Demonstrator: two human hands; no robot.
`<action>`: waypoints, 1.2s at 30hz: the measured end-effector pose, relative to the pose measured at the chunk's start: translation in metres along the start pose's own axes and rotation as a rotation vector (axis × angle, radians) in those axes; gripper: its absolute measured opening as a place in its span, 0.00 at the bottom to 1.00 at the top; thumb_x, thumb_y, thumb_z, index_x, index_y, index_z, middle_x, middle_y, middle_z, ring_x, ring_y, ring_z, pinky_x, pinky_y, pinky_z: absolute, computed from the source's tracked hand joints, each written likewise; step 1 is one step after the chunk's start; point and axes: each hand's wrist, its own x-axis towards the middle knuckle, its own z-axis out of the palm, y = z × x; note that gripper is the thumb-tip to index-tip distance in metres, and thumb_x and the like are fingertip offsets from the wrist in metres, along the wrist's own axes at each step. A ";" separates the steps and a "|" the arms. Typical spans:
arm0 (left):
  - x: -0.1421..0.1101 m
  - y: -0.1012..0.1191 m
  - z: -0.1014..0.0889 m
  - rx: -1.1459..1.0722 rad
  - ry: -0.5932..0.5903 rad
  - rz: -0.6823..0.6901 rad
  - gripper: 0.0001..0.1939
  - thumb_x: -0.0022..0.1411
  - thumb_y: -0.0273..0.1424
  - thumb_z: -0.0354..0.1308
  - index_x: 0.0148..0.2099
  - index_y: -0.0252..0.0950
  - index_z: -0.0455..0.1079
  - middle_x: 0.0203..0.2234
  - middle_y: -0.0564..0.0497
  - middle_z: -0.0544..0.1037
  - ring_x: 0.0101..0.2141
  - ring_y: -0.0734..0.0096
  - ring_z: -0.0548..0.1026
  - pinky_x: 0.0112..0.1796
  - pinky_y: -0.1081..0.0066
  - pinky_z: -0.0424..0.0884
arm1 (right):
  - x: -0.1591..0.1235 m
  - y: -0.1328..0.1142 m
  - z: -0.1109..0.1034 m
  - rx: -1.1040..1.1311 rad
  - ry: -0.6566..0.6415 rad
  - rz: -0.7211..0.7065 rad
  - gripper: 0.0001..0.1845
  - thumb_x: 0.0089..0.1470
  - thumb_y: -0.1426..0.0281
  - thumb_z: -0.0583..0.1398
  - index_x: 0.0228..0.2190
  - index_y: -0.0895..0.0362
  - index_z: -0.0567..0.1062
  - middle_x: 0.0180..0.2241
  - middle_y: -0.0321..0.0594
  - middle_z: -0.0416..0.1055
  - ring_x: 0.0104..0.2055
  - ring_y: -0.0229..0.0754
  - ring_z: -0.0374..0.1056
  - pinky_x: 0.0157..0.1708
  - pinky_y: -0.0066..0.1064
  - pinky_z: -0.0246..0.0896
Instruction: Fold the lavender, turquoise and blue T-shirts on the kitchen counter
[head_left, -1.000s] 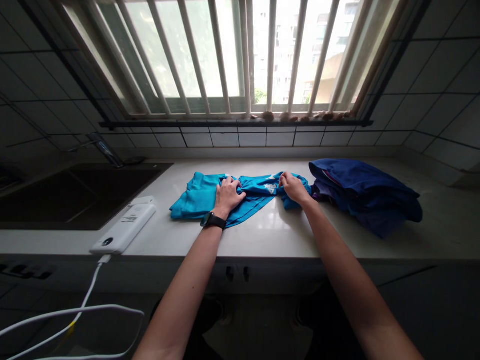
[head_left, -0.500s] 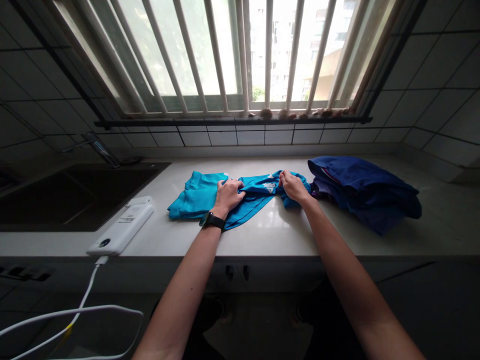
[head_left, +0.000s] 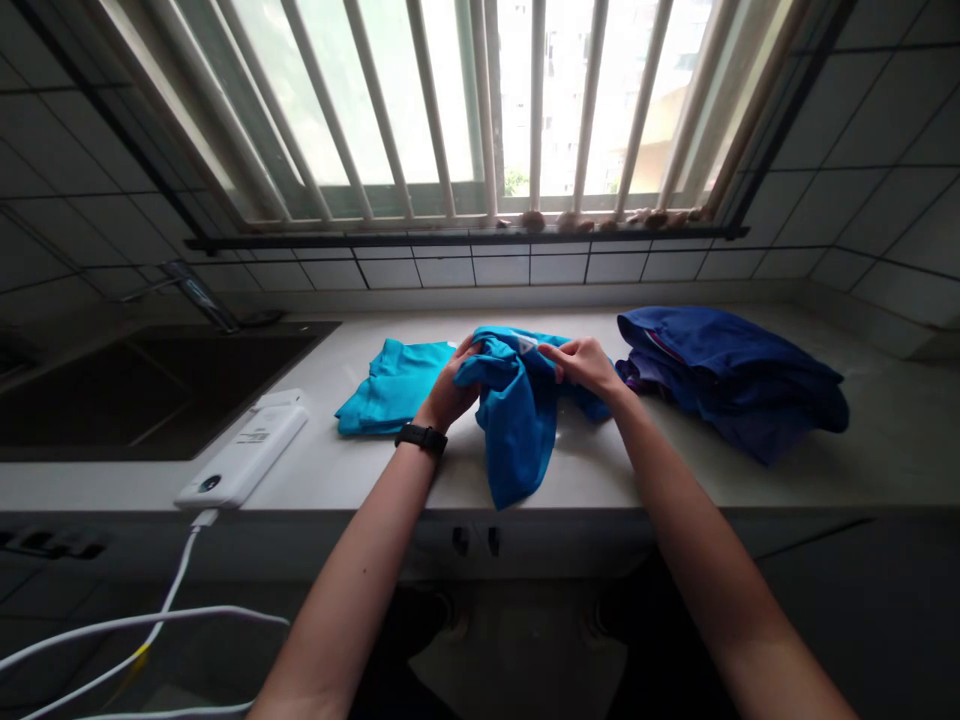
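Both my hands lift a crumpled turquoise sports shirt (head_left: 517, 420) off the counter, and its lower part hangs in a loose fold that reaches the surface. My left hand (head_left: 448, 388), with a black watch band (head_left: 421, 438) on the wrist, grips the cloth at its left side. My right hand (head_left: 583, 365) pinches the upper edge near a small white mark. Just left of my left hand lies a folded turquoise cloth (head_left: 394, 386). A stack of dark blue clothes (head_left: 727, 380) sits to the right of my right hand, not touching it.
A white power bank (head_left: 244, 450) lies on the white counter (head_left: 885, 445), with a white cable (head_left: 169, 590) hanging over the edge. To the left are a dark sink (head_left: 150, 390) and a faucet (head_left: 199, 295). A barred window (head_left: 450, 100) and tiled wall stand behind.
The shirt has been raised off the counter and bunched, with its lower part hanging down. Both hands have drawn closer together. The folded turquoise cloth now lies apart from it.
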 end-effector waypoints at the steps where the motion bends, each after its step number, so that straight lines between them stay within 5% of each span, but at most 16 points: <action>1: -0.002 0.002 0.001 -0.063 0.025 -0.049 0.13 0.65 0.39 0.61 0.48 0.39 0.75 0.49 0.46 0.80 0.58 0.58 0.74 0.59 0.56 0.71 | -0.002 -0.002 0.002 0.133 -0.127 0.030 0.34 0.58 0.38 0.58 0.19 0.55 0.71 0.18 0.39 0.68 0.23 0.41 0.67 0.25 0.31 0.59; 4: -0.005 0.009 0.003 -0.210 -0.088 -0.130 0.20 0.65 0.48 0.60 0.48 0.37 0.75 0.44 0.45 0.81 0.55 0.54 0.77 0.56 0.55 0.75 | -0.005 -0.006 0.013 0.480 -0.370 0.101 0.29 0.56 0.40 0.61 0.31 0.54 0.75 0.24 0.36 0.71 0.25 0.39 0.67 0.22 0.28 0.63; 7: -0.006 0.013 0.005 -0.333 -0.271 -0.282 0.25 0.60 0.53 0.63 0.45 0.37 0.77 0.43 0.43 0.83 0.54 0.48 0.78 0.54 0.54 0.76 | -0.004 -0.010 0.023 0.676 -0.358 0.069 0.21 0.54 0.49 0.67 0.36 0.53 0.74 0.25 0.30 0.66 0.24 0.35 0.62 0.20 0.24 0.60; 11: 0.000 0.007 0.006 -0.180 -0.135 -0.263 0.27 0.64 0.57 0.57 0.46 0.39 0.76 0.47 0.43 0.82 0.51 0.55 0.80 0.51 0.57 0.77 | -0.003 -0.011 0.019 0.772 -0.325 0.000 0.14 0.49 0.62 0.70 0.28 0.53 0.70 0.22 0.27 0.61 0.22 0.31 0.55 0.19 0.21 0.54; 14: 0.008 0.000 0.008 0.021 -0.006 -0.170 0.35 0.54 0.54 0.69 0.58 0.39 0.70 0.55 0.39 0.79 0.54 0.56 0.78 0.51 0.60 0.75 | -0.008 -0.006 0.007 0.841 -0.449 -0.021 0.17 0.43 0.63 0.71 0.25 0.53 0.67 0.21 0.27 0.61 0.22 0.32 0.58 0.22 0.22 0.60; 18: 0.007 0.002 0.015 0.217 -0.175 -0.088 0.49 0.46 0.46 0.75 0.69 0.44 0.63 0.69 0.38 0.65 0.67 0.47 0.64 0.58 0.55 0.69 | -0.019 -0.001 -0.002 0.844 -0.637 0.000 0.22 0.29 0.64 0.73 0.26 0.53 0.69 0.23 0.32 0.69 0.26 0.40 0.66 0.29 0.32 0.70; 22: -0.001 0.010 0.024 0.266 -0.552 -0.158 0.28 0.50 0.47 0.70 0.50 0.36 0.79 0.52 0.41 0.81 0.55 0.46 0.76 0.52 0.58 0.72 | -0.012 -0.002 -0.002 0.916 -0.288 -0.009 0.20 0.38 0.56 0.69 0.28 0.51 0.67 0.26 0.37 0.70 0.34 0.48 0.71 0.35 0.37 0.73; 24: -0.001 0.011 0.026 0.283 -0.615 -0.219 0.20 0.55 0.47 0.64 0.38 0.34 0.78 0.38 0.46 0.82 0.44 0.53 0.79 0.45 0.62 0.74 | 0.000 0.001 -0.003 0.932 -0.060 -0.015 0.19 0.48 0.50 0.63 0.28 0.49 0.64 0.25 0.38 0.67 0.37 0.50 0.71 0.37 0.38 0.73; 26: 0.003 0.010 0.027 0.341 -0.469 -0.223 0.16 0.60 0.43 0.60 0.34 0.34 0.75 0.32 0.49 0.80 0.39 0.59 0.78 0.42 0.64 0.73 | 0.013 0.007 -0.005 0.913 0.144 0.005 0.21 0.55 0.46 0.58 0.28 0.48 0.61 0.23 0.37 0.64 0.37 0.49 0.71 0.37 0.38 0.73; 28: 0.007 0.009 0.026 0.462 -0.160 -0.191 0.12 0.62 0.38 0.56 0.34 0.35 0.73 0.33 0.49 0.79 0.39 0.61 0.77 0.44 0.64 0.73 | 0.023 0.012 -0.008 0.885 0.307 0.035 0.22 0.57 0.44 0.55 0.27 0.48 0.59 0.22 0.36 0.61 0.36 0.48 0.69 0.36 0.37 0.72; 31: 0.006 0.011 0.023 0.713 0.280 -0.138 0.08 0.67 0.33 0.52 0.37 0.37 0.70 0.39 0.45 0.78 0.46 0.57 0.75 0.51 0.59 0.70 | 0.020 0.009 -0.011 0.755 0.334 0.012 0.23 0.59 0.42 0.53 0.31 0.48 0.63 0.25 0.36 0.64 0.37 0.48 0.71 0.36 0.35 0.72; 33: 0.001 0.015 0.021 0.835 0.371 -0.088 0.07 0.69 0.32 0.51 0.42 0.38 0.70 0.49 0.42 0.77 0.55 0.54 0.72 0.58 0.54 0.66 | 0.009 0.000 -0.011 0.676 0.238 -0.059 0.22 0.60 0.44 0.54 0.38 0.49 0.69 0.30 0.37 0.71 0.40 0.48 0.72 0.37 0.34 0.71; 36: -0.006 0.020 0.022 0.933 0.248 0.000 0.12 0.68 0.33 0.55 0.52 0.41 0.70 0.63 0.41 0.69 0.65 0.49 0.63 0.64 0.49 0.58 | -0.006 -0.014 -0.009 0.705 0.047 -0.113 0.22 0.62 0.50 0.56 0.50 0.50 0.70 0.39 0.38 0.76 0.44 0.47 0.74 0.39 0.34 0.72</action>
